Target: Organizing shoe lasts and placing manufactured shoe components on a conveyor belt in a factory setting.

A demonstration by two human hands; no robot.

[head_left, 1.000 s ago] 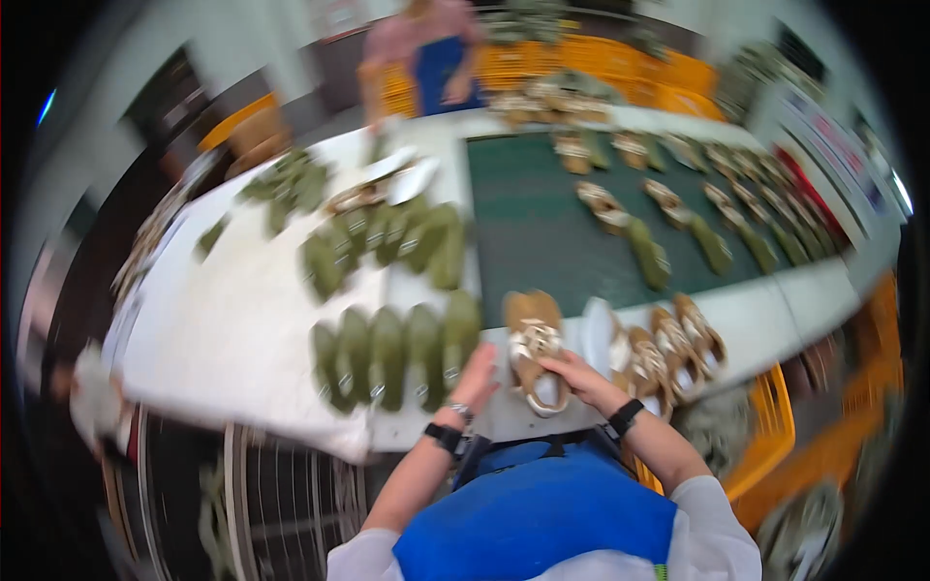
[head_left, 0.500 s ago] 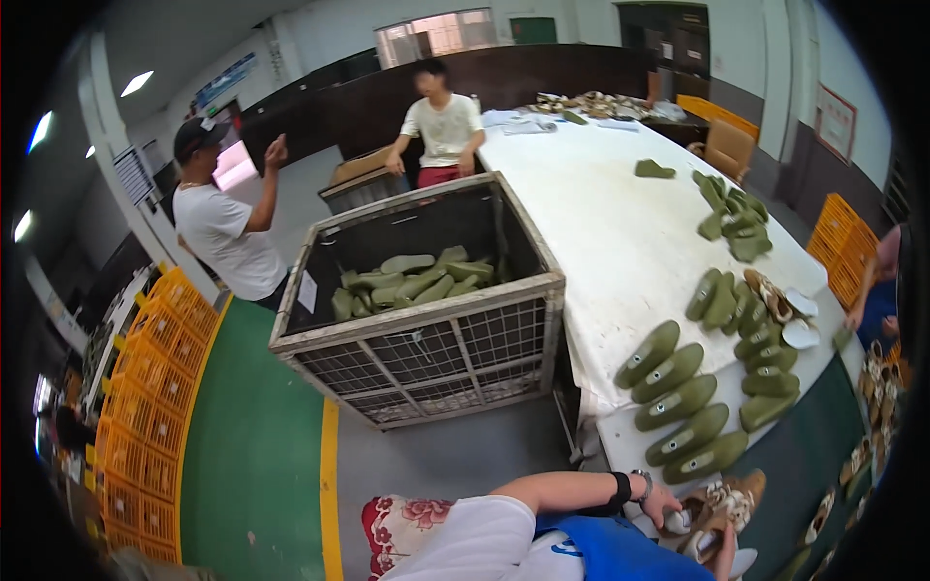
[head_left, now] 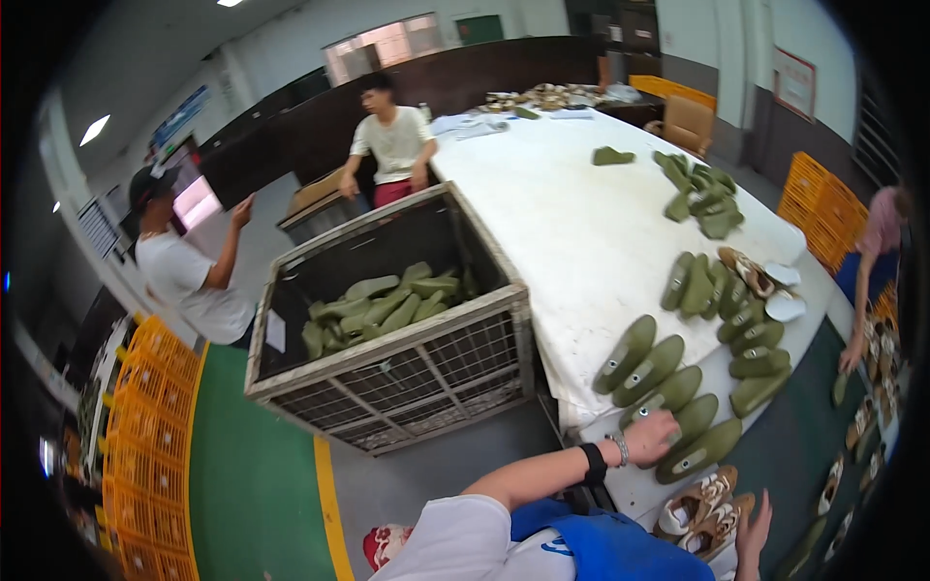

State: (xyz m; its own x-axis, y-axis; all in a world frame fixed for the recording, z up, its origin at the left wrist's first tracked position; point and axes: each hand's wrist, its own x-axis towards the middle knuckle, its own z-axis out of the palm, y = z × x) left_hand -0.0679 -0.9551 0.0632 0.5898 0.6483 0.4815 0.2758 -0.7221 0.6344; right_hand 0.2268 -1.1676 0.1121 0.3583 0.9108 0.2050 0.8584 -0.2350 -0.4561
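Near edge: I see a long table covered in white cloth (head_left: 581, 242), its close corner just in front of me, with a dark green mat (head_left: 790, 436) along its right side.
Floor: grey concrete below me, a yellow line (head_left: 329, 504) beside a green strip, and stacked orange plastic crates (head_left: 145, 426) at far left.
Left hand: my left hand (head_left: 651, 436) reaches out on a straight forearm with a black wristband and a bead bracelet; the knuckles are curled down over an olive-green shoe last (head_left: 668, 395) in the nearest row. I cannot tell whether the fingers pinch it or only press on it.
Right hand: my right hand (head_left: 754, 528) sits low at the table's edge, fingers spread and loose, holding nothing, just beside a pair of tan strappy sandals (head_left: 702, 508).
Lasts: smooth, rounded, foot-shaped forms, matte olive; the closest ones lie side by side in a slanted row (head_left: 647, 368) near the table corner, some touching.
Middle: a wire-mesh cage bin (head_left: 407, 373) stands against the table's left side, holding a heap of the same green forms (head_left: 383, 305).
Further up: more green forms in loose clusters (head_left: 702, 194) on the cloth.
Far: three other people, one in a white shirt (head_left: 392, 145) at the table's far left, one in a cap (head_left: 184, 261) by the bin, one in pink (head_left: 877, 242) bending at the right.
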